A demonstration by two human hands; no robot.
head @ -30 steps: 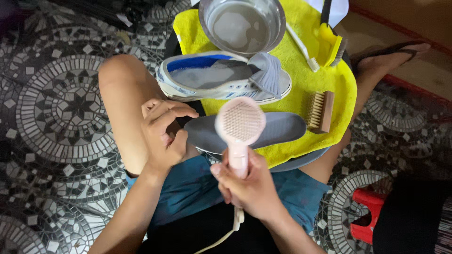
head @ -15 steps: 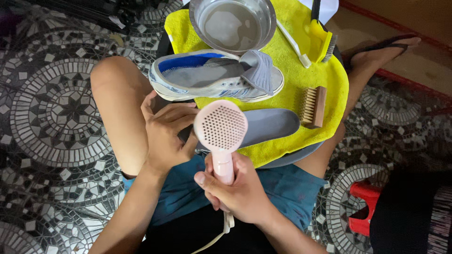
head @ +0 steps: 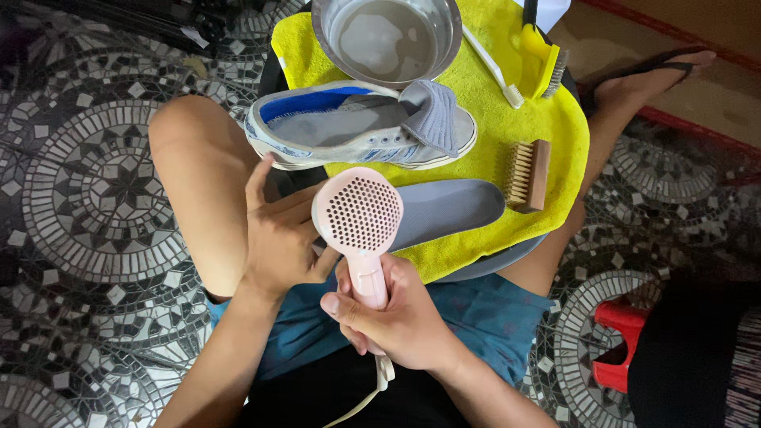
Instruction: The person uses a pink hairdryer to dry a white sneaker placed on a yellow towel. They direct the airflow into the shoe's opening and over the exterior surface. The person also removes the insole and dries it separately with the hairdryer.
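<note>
Viewpoint: one head-worn camera is looking almost straight down over the person's lap.
Facing: it is pointing forward past the knees to the yellow towel (head: pixel 507 119) and the mosaic floor (head: pixel 87 182).
Nearness: it is sitting close; the right hand (head: pixel 396 317) is filling the lower middle.
Shared ground: no second view is overlapping.

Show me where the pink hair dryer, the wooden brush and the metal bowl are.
pink hair dryer (head: pixel 358 212), head view, on its perforated round back grille.
wooden brush (head: pixel 529 174), head view, on its bristle side.
metal bowl (head: pixel 323 32), head view, on its left rim.
</note>
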